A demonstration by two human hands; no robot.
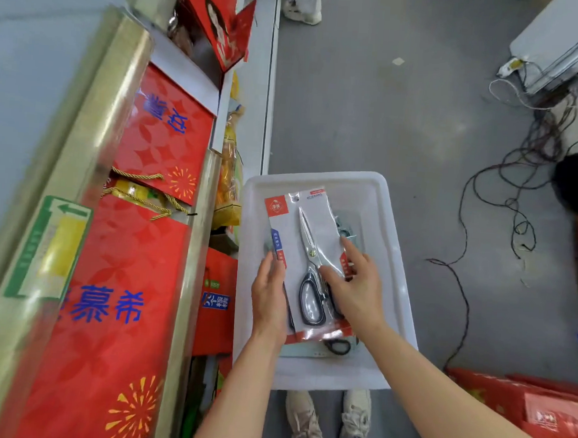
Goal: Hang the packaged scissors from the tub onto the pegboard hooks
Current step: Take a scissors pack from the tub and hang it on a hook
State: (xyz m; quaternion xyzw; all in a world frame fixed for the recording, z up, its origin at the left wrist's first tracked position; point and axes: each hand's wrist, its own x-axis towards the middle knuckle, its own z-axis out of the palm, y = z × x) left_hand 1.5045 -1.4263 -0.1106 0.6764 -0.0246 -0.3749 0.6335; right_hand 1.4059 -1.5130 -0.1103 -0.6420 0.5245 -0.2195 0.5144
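The left hand (268, 299) holds the left edge of the top scissors pack (307, 264), fingers curled under it; the right hand (353, 283) pinches its right edge — probably to lift it flat from the white tub (393, 259). No pegboard is visible.

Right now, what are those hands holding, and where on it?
A pack of scissors over the tub: left hand grips its left edge, right hand its right side.

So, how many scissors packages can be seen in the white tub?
2 for certain: the top package, held by the left hand and right hand, and one beneath it with a black handle showing. More may be hidden underneath.
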